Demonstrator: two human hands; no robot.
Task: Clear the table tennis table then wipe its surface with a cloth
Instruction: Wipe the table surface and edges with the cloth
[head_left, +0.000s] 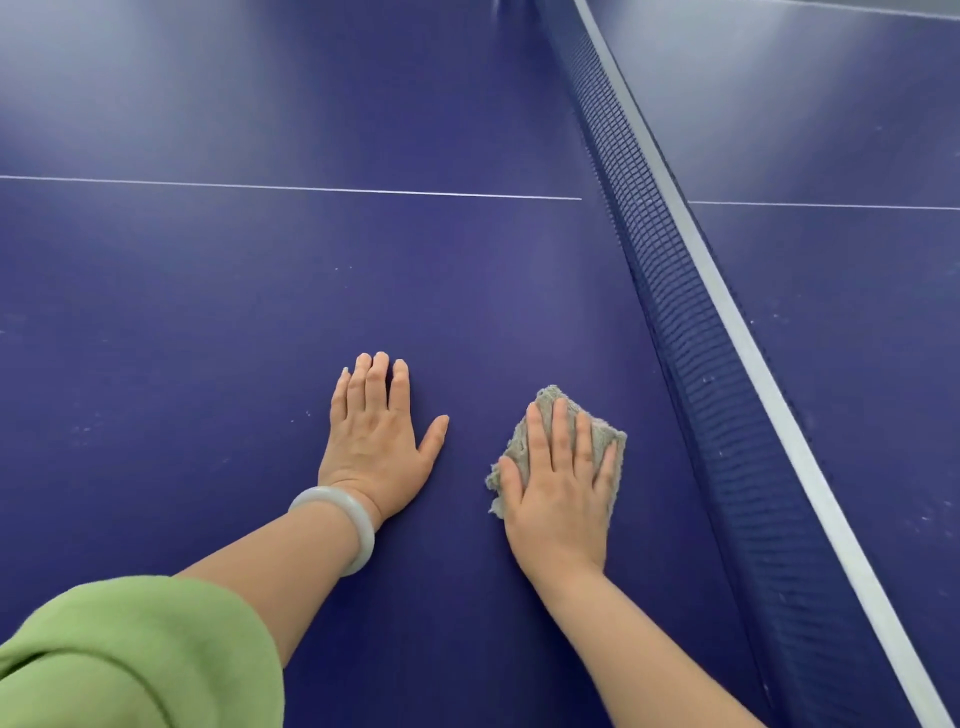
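Right hand (563, 486) lies flat with straight fingers pressing the grey cloth (602, 434) onto the blue table (208, 312), close beside the net (691, 332). Left hand (376, 441) rests palm-down on the table, fingers spread, farther from the net, pale bangle (348, 519) at its wrist.

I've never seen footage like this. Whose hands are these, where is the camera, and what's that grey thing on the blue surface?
There is no machine here. A person wears a camera on the head, and it looks down at their own hands. The blue surface is a table tennis table, with its net on the right. The left hand, with a pale bangle at the wrist, lies flat on the table and holds nothing. The right hand presses a grey cloth onto the table with straight fingers.
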